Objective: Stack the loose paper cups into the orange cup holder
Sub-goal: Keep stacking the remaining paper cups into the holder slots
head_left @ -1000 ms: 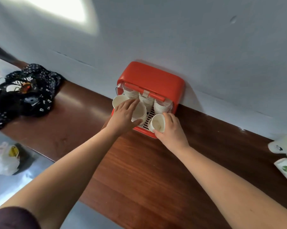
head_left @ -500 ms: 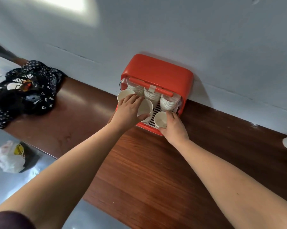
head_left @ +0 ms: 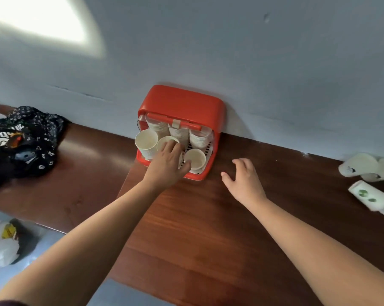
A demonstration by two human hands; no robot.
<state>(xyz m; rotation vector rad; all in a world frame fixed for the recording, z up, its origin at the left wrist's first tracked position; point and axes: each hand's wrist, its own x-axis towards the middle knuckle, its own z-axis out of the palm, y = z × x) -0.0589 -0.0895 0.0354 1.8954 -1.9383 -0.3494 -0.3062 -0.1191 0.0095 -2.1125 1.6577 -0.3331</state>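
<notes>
Withdrawn from the front-right cup (head_left: 195,159) since the earlier frame, the right hand (head_left: 245,182) is now held just above the bench (head_left: 208,228), its fingers (head_left: 239,164) spread and holding nothing. The left hand (head_left: 166,166) is kept on the middle cup (head_left: 165,141), with its fingers curled over the rim. Both cups are seated in the orange cup holder (head_left: 182,102). Loose cups (head_left: 359,165) are seen lying on the bench at far right.

White lettering on black cloth (head_left: 21,138), illegible

Both bare forearms reach forward. The left grip (head_left: 166,165) lies palm down, fingers curled over the rim of a white paper cup (head_left: 164,141), thumb stretched rightward. The right grip (head_left: 245,181) is palm down and empty, fingers loosely spread.
</notes>
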